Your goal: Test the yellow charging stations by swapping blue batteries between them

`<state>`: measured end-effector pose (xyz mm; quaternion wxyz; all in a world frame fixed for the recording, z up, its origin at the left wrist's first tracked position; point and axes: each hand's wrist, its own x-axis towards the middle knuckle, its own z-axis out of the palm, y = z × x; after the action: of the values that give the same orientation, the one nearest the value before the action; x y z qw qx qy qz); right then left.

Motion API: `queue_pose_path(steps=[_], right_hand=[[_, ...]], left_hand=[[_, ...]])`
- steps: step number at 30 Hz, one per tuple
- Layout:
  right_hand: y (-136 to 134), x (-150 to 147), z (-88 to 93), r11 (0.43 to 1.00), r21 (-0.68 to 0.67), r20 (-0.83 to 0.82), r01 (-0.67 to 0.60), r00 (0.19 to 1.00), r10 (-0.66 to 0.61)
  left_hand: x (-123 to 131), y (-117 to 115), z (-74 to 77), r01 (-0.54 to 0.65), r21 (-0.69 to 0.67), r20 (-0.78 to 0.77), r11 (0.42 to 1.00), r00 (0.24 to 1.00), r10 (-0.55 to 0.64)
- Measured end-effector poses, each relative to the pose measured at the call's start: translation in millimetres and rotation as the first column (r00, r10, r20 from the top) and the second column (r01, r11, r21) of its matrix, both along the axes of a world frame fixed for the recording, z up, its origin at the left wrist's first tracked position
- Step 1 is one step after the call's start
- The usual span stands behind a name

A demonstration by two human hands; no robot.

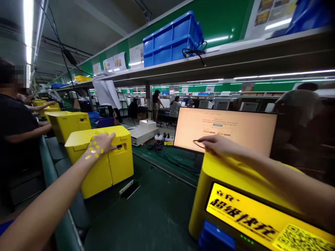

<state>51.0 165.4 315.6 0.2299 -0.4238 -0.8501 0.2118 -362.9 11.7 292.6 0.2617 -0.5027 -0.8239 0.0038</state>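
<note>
My left hand point(101, 145), with round yellow stickers on its back, lies over a yellow box-shaped machine point(120, 170). Its fingers are bent and touch the machine near a black slot in the side panel; some fingertips are hidden. Between the pinched fingers of my right hand point(216, 143) is a thin black cable point(198, 143), with a short loop showing. That hand is above a second yellow machine point(209, 167), close to me, whose lit front display point(240, 209) shows black characters and a QR code. A blue block point(217, 235) sticks out below the display.
Behind the right machine stands a monitor point(225, 129) with a lit page. A power strip point(163, 137) and tangled black cables point(170, 157) lie on the green bench. Blue crates point(167, 42) sit on the overhead shelf. More yellow machines point(69, 122) and a person in dark clothes point(21, 136) are at left.
</note>
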Motion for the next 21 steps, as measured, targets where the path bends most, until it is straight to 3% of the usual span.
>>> queue_pose_path(steps=[3,6,8,12,15,16,18,21], right_hand=[[-53.3,-48.3,-12.7,0.938,0.184,0.314,-0.294,0.922,0.228],[-103.0,-65.7,-40.4,0.872,0.288,0.42,-0.395,0.871,0.256],[-121.7,-62.6,-69.4,0.866,0.285,0.352,-0.411,0.885,0.304],[-141.0,-51.2,-136.0,0.901,0.185,0.038,-0.392,0.919,0.392],[-161.3,-49.3,-168.2,0.888,0.227,-0.081,-0.399,0.901,0.426],[-168.6,-49.4,-172.8,0.881,0.252,-0.14,-0.401,0.885,0.443],[-180.4,-49.8,-173.4,0.903,0.23,-0.324,-0.363,0.847,0.422],[-185.8,-50.8,-162.0,0.957,0.058,-0.517,-0.285,0.811,0.273]], left_hand=[[30.1,-29.0,-3.5,0.07,-0.045,-0.055,0.997,0.996,-0.073],[70.7,-51.3,-10.4,0.167,-0.034,-0.095,0.985,0.981,-0.169],[98.9,-57.9,-15.0,0.228,-0.003,-0.12,0.974,0.967,-0.227],[143.4,-50.6,-25.1,0.376,0.065,-0.178,0.924,0.916,-0.36],[166.3,-37.9,-39.3,0.519,0.11,-0.252,0.848,0.84,-0.481],[173.5,-34.4,-46.6,0.585,0.081,-0.291,0.807,0.788,-0.543],[188.9,-29.3,-65.4,0.67,-0.133,-0.326,0.73,0.667,-0.671],[213.7,-25.8,-99.3,0.592,-0.52,-0.246,0.616,0.587,-0.772]])
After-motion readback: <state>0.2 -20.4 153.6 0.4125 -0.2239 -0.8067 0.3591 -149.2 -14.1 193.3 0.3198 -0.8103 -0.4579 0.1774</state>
